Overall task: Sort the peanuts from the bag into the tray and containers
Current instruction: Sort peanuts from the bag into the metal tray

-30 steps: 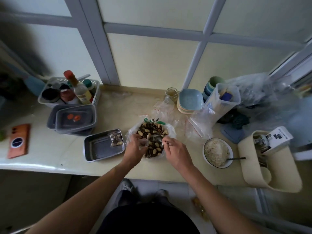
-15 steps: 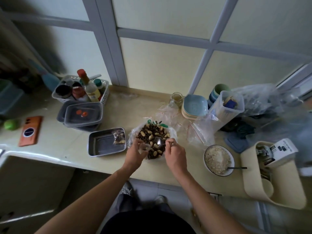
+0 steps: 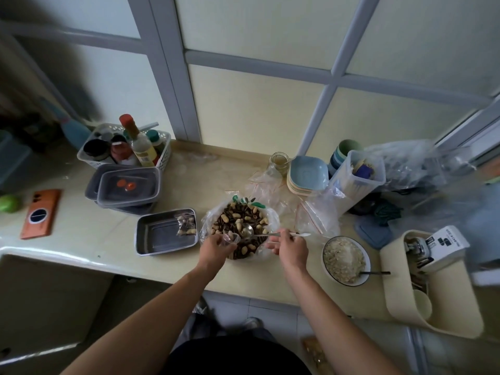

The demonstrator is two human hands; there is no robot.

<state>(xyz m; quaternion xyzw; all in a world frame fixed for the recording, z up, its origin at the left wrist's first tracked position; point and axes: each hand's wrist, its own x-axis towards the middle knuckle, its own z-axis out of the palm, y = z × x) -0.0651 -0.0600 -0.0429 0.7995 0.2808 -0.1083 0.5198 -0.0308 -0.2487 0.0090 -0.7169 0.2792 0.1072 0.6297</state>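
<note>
An open plastic bag (image 3: 239, 228) full of pale peanuts mixed with dark striped seeds sits at the counter's front edge. My left hand (image 3: 216, 249) holds a small clear bag (image 3: 230, 237) with a few peanuts in it, over the big bag's near left side. My right hand (image 3: 290, 246) grips the handle of a metal spoon (image 3: 247, 230) whose bowl lies over the mix. Left of the bag stands a metal tray (image 3: 151, 236) holding one small filled packet (image 3: 186, 226).
Stacked lidded plastic containers (image 3: 128, 188) and a basket of bottles (image 3: 127, 147) stand at the back left. An orange phone (image 3: 40, 213) lies far left. Empty zip bags (image 3: 313, 215), stacked blue dishes (image 3: 305, 174) and a bowl of rice (image 3: 346, 261) sit to the right.
My right hand has drawn back to the right, so the spoon now shows over the mix. My left hand has stayed on the small clear bag. The camera has shifted its view.
</note>
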